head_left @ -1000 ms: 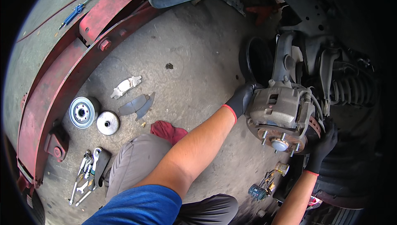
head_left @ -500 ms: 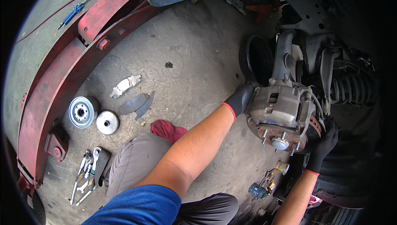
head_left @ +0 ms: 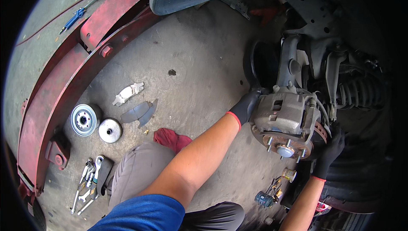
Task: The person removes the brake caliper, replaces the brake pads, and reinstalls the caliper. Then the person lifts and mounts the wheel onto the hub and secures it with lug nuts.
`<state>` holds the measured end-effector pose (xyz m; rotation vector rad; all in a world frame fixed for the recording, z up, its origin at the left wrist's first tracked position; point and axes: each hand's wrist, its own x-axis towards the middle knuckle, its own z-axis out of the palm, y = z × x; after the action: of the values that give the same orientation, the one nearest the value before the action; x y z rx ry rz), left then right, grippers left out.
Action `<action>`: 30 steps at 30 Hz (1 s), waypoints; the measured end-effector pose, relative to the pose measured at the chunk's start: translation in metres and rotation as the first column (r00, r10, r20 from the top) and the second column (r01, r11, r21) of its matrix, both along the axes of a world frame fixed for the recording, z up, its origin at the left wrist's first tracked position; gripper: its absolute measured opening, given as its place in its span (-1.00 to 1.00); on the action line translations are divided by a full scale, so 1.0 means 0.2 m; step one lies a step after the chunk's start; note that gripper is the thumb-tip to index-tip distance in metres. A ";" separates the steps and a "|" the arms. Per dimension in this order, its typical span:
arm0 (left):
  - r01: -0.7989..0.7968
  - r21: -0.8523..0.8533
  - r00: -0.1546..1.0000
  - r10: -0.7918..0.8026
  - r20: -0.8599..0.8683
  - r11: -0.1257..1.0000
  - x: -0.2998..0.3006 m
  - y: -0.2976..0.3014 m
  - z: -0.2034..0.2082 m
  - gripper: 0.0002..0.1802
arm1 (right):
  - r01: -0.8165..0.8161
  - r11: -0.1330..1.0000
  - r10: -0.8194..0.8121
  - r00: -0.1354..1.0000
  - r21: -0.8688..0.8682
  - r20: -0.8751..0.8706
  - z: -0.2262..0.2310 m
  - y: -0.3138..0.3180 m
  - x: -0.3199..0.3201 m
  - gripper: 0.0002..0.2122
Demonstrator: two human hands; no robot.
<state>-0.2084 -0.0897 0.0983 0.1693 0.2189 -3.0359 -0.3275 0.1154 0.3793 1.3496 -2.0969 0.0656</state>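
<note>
A grey brake caliper (head_left: 278, 112) sits over a rusty brake disc (head_left: 321, 131) on a wheel hub (head_left: 285, 150) with bare studs. My left hand (head_left: 247, 107), in a black glove with a red cuff, grips the caliper's left side; its fingertips are hidden behind the casting. On the other side, my right hand (head_left: 330, 151), gloved alike, reaches up close beside the disc's right edge. Its fingers look bent, but shadow hides what they hold. A steering knuckle (head_left: 290, 61) rises behind the caliper.
Brake pads (head_left: 128, 94), dark pad plates (head_left: 137, 111), two round filters (head_left: 84, 119), a red cloth (head_left: 170, 139) and ratchets with wrenches (head_left: 90, 180) lie on the floor at left. A red lift arm (head_left: 63, 88) curves along the left. A coil spring (head_left: 361, 93) stands far right.
The whole view has shifted slightly, so the caliper appears a little lower and to the left. Both hands keep their places on either side of the brake assembly.
</note>
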 end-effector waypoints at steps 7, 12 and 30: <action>-0.047 -0.024 0.964 0.051 0.261 0.999 0.01 0.00 0.01 -0.68 | -0.021 0.996 0.036 0.984 0.089 -0.173 -0.02 -0.02 0.04 -0.61; -0.039 -0.004 0.997 0.039 0.068 0.999 0.02 0.00 0.03 -0.69 | 0.013 0.993 0.024 0.953 0.120 -0.302 0.00 -0.02 0.03 -0.60; -0.076 -0.017 0.972 0.078 0.223 0.997 0.00 0.02 -0.02 -0.70 | 0.001 0.975 0.069 0.948 0.221 -0.311 0.03 0.04 -0.01 -0.38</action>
<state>-0.2083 -0.0864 0.0953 0.4866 0.1896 -2.9083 -0.3289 0.1241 0.3851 1.4172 -1.8472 -0.3569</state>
